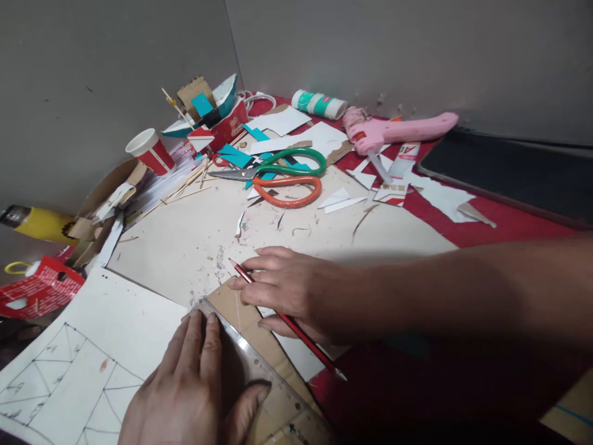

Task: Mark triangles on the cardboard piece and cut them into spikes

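Observation:
My left hand lies flat, fingers stretched out, pressing a clear plastic ruler onto a brown cardboard piece. My right hand reaches in from the right and holds a red pencil. The pencil runs diagonally, one end beside the ruler's far end and the other over the red cloth. The right hand rests on the cardboard piece just beyond the ruler.
A white sheet with drawn lines lies at the lower left. Beyond the hands lie green and orange scissors, a pink glue gun, a red paper cup, a cardboard boat model, paper scraps and a dark tablet.

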`<control>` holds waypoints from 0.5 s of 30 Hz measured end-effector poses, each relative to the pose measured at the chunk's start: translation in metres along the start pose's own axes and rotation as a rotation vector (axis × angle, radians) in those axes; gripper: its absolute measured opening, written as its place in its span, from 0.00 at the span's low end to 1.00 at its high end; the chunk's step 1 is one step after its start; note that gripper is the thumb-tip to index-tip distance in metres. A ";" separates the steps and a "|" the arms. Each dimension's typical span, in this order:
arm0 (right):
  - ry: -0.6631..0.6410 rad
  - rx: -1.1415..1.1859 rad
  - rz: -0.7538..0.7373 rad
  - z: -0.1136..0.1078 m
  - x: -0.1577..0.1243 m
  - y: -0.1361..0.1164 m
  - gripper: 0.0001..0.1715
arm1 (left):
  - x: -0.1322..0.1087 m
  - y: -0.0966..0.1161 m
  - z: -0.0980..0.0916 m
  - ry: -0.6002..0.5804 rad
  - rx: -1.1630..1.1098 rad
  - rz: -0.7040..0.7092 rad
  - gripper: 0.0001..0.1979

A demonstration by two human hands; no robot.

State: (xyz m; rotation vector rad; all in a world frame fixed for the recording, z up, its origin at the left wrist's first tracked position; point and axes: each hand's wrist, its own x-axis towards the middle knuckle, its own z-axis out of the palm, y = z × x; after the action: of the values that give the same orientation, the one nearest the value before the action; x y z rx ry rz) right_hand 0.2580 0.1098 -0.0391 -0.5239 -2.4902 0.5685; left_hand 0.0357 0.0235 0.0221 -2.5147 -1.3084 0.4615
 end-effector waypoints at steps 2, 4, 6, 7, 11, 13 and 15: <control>0.006 -0.001 0.003 0.001 0.000 0.000 0.14 | 0.001 0.000 0.000 -0.022 -0.020 -0.013 0.36; 0.004 -0.007 0.005 0.001 0.000 0.000 0.14 | 0.002 0.000 -0.002 -0.059 -0.055 -0.029 0.35; -0.007 -0.010 0.006 0.002 0.001 0.000 0.14 | 0.003 0.001 -0.006 -0.096 -0.096 -0.049 0.34; -0.010 -0.010 0.007 0.002 0.001 0.000 0.14 | 0.005 0.001 -0.009 -0.113 -0.115 -0.059 0.34; -0.018 -0.003 0.011 0.001 0.002 -0.001 0.16 | 0.008 0.006 -0.017 -0.164 -0.114 -0.094 0.34; -0.035 -0.004 0.017 0.000 0.003 -0.001 0.17 | 0.008 0.009 -0.018 -0.155 -0.072 -0.090 0.34; -0.063 -0.008 0.025 -0.001 0.004 -0.002 0.17 | 0.006 0.011 -0.018 -0.128 -0.029 -0.072 0.35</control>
State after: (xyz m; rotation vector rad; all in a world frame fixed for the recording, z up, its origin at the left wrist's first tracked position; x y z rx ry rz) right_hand 0.2549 0.1102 -0.0354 -0.5484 -2.5496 0.5928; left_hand 0.0544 0.0209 0.0332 -2.4879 -1.4565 0.6000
